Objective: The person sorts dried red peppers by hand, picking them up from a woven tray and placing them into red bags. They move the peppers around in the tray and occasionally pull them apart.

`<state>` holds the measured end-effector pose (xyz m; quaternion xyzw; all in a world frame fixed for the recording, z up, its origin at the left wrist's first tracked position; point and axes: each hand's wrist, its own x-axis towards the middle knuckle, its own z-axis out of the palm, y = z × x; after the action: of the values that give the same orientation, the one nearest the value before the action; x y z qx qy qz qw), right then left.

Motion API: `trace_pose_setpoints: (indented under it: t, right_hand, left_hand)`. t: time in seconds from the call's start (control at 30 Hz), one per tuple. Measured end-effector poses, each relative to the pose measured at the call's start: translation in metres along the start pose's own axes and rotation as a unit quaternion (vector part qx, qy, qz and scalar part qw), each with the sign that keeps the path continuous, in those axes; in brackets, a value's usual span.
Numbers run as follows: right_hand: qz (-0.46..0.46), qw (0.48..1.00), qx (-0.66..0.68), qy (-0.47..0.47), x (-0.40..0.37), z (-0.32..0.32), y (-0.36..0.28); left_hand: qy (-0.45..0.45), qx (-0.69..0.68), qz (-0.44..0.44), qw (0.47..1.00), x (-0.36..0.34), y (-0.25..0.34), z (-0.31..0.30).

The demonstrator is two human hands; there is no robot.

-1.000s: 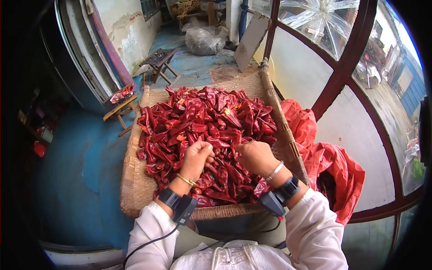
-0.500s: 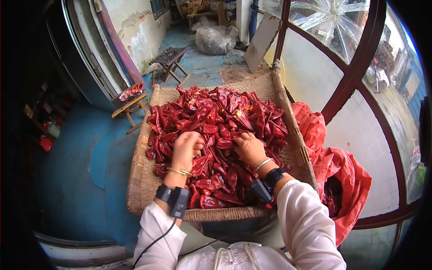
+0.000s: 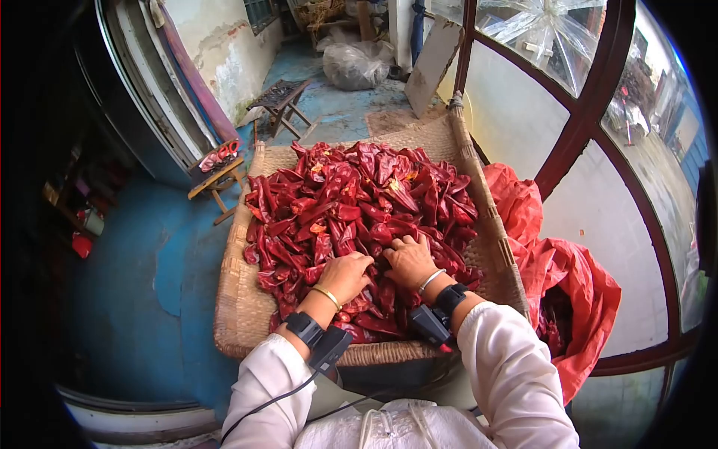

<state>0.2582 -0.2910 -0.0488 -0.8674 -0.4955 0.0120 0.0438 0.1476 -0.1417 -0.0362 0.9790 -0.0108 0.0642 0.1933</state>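
Observation:
Dried red chili peppers (image 3: 329, 194) are heaped in a wide woven basket tray (image 3: 238, 299) in front of me. My left hand (image 3: 346, 278) is low in the near middle of the heap, fingers together and curled down among the peppers. Its fingertips are hidden, so what lies in them does not show. Close beside it on the right, my right hand (image 3: 410, 260) rests on the peppers with bent fingers spread apart. Each wrist carries a bracelet and a black strapped device; a cable runs from the left one.
An open red sack (image 3: 572, 299) with more peppers stands against the tray's right side. A small wooden stool (image 3: 217, 179) with red-handled scissors (image 3: 226, 148) is on the left. Farther back are a folding stool (image 3: 280, 97) and a clear plastic bag (image 3: 355, 63). Framed glass panels line the right.
My left hand has moved right and toward me, close to the right hand. My right hand has shifted slightly nearer, its fingers now more spread. The peppers around them have been disturbed.

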Motion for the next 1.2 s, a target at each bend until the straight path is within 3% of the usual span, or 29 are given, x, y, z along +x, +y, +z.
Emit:
trace_pose_setpoints:
  t: [0.07, 0.3, 0.5, 0.67, 0.83, 1.03, 1.1, 1.2]
  right_hand:
    - [0.006, 1.0, -0.006, -0.016, 0.002, -0.002, -0.002]
    - [0.028, 0.997, 0.032, -0.064, -0.003, -0.012, -0.007]
    - [-0.002, 0.999, 0.009, -0.038, -0.007, -0.007, -0.016]
    - [-0.002, 0.998, 0.008, -0.07, -0.007, -0.013, -0.019]
    - [0.006, 0.998, 0.013, -0.062, -0.005, -0.009, -0.017]
    - [0.048, 0.99, 0.132, -0.029, -0.005, -0.02, 0.008]
    - [0.087, 0.958, 0.273, -0.015, -0.005, -0.018, 0.017]
    - [0.078, 0.947, 0.308, 0.051, -0.005, -0.015, 0.02]
  left_hand:
    - [-0.074, 0.058, -0.017, 0.995, 0.001, 0.003, -0.001]
    - [-0.071, 0.063, -0.026, 0.995, 0.002, 0.004, -0.001]
    - [-0.132, 0.088, -0.048, 0.986, 0.008, 0.0, 0.001]
    - [-0.047, 0.09, 0.002, 0.995, 0.004, -0.009, 0.009]
    - [-0.071, 0.078, 0.005, 0.994, 0.006, -0.008, 0.006]
    - [-0.019, -0.047, -0.017, 0.999, 0.005, 0.001, -0.003]
    - [-0.002, -0.075, -0.036, 0.997, 0.007, 0.003, 0.0]
    - [0.039, -0.112, -0.01, 0.993, 0.01, 0.0, 0.01]
